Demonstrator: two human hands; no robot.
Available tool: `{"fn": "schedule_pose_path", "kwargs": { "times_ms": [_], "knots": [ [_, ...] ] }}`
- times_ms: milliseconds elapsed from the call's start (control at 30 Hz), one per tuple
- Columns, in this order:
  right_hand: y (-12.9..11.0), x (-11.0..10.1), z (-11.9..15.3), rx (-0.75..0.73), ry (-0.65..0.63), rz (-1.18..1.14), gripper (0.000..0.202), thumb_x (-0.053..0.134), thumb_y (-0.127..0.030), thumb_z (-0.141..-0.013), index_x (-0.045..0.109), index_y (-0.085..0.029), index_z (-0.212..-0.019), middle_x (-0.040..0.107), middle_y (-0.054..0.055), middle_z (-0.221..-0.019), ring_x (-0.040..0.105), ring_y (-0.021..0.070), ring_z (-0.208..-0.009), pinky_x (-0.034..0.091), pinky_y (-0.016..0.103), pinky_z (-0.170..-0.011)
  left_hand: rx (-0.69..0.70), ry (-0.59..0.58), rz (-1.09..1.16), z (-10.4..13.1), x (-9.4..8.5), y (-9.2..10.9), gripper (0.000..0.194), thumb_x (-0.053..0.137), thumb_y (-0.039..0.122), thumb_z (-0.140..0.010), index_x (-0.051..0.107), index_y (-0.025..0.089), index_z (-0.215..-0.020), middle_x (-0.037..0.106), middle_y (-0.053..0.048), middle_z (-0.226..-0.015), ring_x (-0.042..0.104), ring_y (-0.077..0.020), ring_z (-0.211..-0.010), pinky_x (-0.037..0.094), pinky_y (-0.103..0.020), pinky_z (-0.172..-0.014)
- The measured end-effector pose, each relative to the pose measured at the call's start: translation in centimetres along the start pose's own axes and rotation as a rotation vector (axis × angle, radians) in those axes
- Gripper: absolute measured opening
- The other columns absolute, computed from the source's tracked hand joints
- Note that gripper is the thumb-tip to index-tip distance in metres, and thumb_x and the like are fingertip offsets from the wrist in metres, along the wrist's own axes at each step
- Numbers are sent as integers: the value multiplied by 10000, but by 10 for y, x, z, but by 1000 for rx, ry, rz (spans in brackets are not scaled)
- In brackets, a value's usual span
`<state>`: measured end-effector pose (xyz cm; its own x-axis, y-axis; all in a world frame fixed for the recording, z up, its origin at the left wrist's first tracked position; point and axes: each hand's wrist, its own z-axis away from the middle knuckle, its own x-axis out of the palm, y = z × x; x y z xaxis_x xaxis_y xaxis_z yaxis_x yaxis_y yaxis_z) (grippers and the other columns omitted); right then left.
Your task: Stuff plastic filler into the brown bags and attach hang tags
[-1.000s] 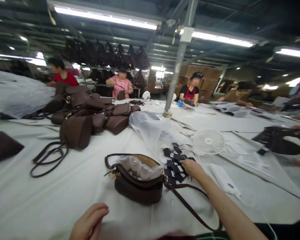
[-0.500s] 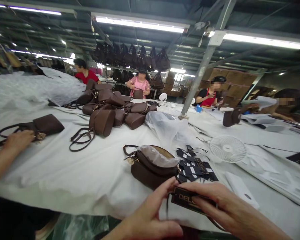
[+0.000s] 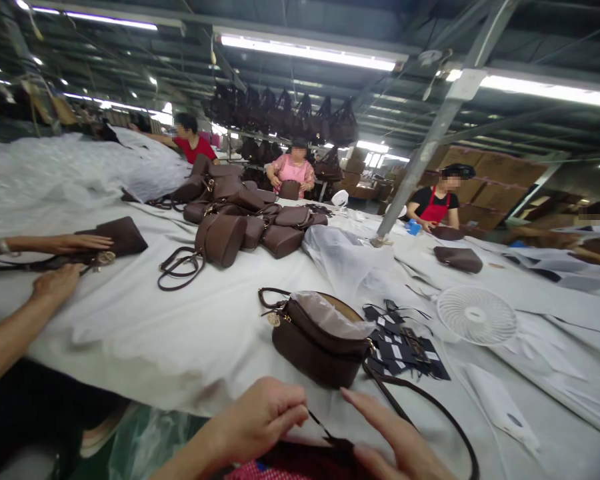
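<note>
Lowered since before, the dark tag [image 3: 339, 443] is showing at six o'clock by the table edge, your left hand [image 3: 265, 420] clamping its cord [image 3: 319, 424], your right hand [image 3: 405, 437] spreading its fingers, the open bag [image 3: 317, 357] at twelve holding plastic [image 3: 330, 315], bare tabletop [image 3: 205, 327] stretching toward nine.

the single view looked from the wearer's head, above and behind the left hand [image 3: 265, 420] and right hand [image 3: 400, 440], which were close to it, at its bottom edge. it faced forward and down over the white table [image 3: 205, 327], taking in the open brown bag [image 3: 320, 353] just beyond the hands and the pile of brown bags [image 3: 223, 233] farther past the left hand. its wide reach ran up to the ceiling light [image 3: 307, 52], far above both hands.
</note>
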<state>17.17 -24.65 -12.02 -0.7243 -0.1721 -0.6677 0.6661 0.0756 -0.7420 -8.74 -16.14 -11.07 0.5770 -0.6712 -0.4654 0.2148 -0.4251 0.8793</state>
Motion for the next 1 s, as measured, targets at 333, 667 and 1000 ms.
{"fn": "schedule_pose_path", "kwargs": {
  "times_ms": [333, 667, 1000],
  "knots": [
    [-73, 40, -87, -71, -62, -346, 447, 531, -486, -908, 575, -227, -1270, 670, 64, -960, 621, 156, -699, 526, 314, -736, 104, 237, -360, -11, -34, -12, 270, 423, 296, -956, 570, 184, -760, 606, -5, -699, 514, -141, -620, 317, -250, -569],
    [-105, -2, -142, -403, -48, 537, 222, 447, -215, -946, 666, -210, -909, 682, 10, -773, 631, 150, -713, 397, 246, -637, 18, 762, 167, -56, -40, -76, 316, 356, 408, -951, 588, 194, -978, 617, -78, -1011, 547, -222, -991, 418, -342, -897],
    [-131, -22, -175, -274, -18, 930, 234, 488, -245, -943, 660, -218, -786, 677, 8, -744, 612, 147, -663, 304, 264, -571, -40, 595, -78, -82, -42, -102, 399, 294, 353, -965, 634, 199, -825, 596, -35, -789, 548, -197, -792, 424, -313, -765]
  ]
}}
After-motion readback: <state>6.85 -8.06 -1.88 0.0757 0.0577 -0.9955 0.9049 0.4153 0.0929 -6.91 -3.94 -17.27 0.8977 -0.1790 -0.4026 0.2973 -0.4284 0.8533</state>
